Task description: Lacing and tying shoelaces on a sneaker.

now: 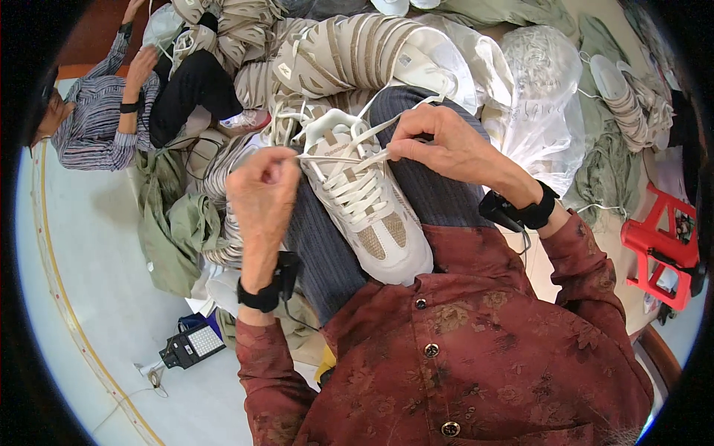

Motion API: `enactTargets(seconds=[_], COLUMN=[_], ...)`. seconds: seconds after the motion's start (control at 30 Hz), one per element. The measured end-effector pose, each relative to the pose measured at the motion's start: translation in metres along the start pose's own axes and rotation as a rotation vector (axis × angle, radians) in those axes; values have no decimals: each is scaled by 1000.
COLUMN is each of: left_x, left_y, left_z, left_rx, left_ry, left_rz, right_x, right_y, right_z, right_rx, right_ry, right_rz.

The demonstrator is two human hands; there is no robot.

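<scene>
Lace held by both hands above a shoe.
The shoe rests on the lap, toe toward the shirt. Left of its collar, the left hand pinches the lace; right of it, the right hand grips it between thumb and forefinger. Beyond the shoe lie stacked shoes; to its right, a plastic bag; farther right, a red stool.
</scene>
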State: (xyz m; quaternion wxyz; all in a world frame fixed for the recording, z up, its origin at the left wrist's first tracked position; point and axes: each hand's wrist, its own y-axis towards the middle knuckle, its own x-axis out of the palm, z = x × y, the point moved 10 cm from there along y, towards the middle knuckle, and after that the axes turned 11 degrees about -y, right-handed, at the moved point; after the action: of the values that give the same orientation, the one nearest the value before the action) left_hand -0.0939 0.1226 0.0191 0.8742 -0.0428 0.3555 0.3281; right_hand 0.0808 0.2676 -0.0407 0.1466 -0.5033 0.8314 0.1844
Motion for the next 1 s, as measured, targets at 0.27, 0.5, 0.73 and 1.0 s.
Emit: enactTargets(seconds=[0.27,0.5,0.73,1.0], left_x=[-142,-244,-322,-388], left_y=[-7,-49,-93,-126], left_z=[-82,-150,-205,-208], left_rx=[-120,-191,-297,-294], left_ry=[269,454,583,706], left_rz=[252,410,469,585], right_x=[0,9,24,17], right_y=[9,12,18,21], right_z=[-2,-12,-20,1], right_rx=[34,31,-163,116], right_ry=[91,238,72,109], right_rz=[-111,-291,-342,-232])
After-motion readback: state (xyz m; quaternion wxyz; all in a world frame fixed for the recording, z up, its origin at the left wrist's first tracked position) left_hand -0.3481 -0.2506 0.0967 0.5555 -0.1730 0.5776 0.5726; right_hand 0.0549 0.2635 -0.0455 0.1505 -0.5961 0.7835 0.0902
